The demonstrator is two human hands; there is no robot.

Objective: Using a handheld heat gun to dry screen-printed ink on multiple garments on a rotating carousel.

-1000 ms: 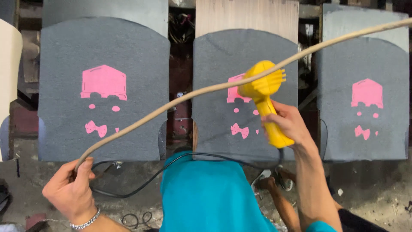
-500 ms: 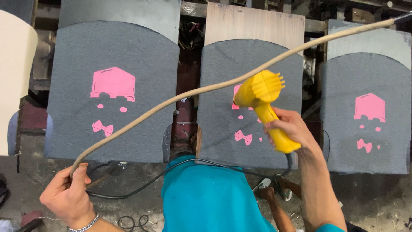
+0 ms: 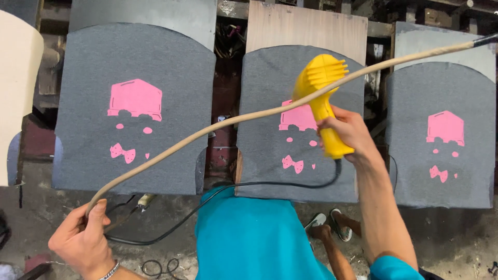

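Over the grey printed panels [image 3: 136,111], a tan hose [image 3: 249,116] across the yellow heat gun [image 3: 321,98].

The heat gun [image 3: 320,98] is showing smooth yellow plastic with a slight sheen. The grey garments [image 3: 132,155] are looking like matt, finely textured cloth (the pink prints [image 3: 136,98] flat and opaque). The board [image 3: 306,26] behind is showing bare, worn wood.

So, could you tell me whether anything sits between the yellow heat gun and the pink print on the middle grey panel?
Yes: the long tan hose crosses in front of the yellow heat gun, which the right hand holds over the middle grey panel. The left hand grips the hose's lower end.
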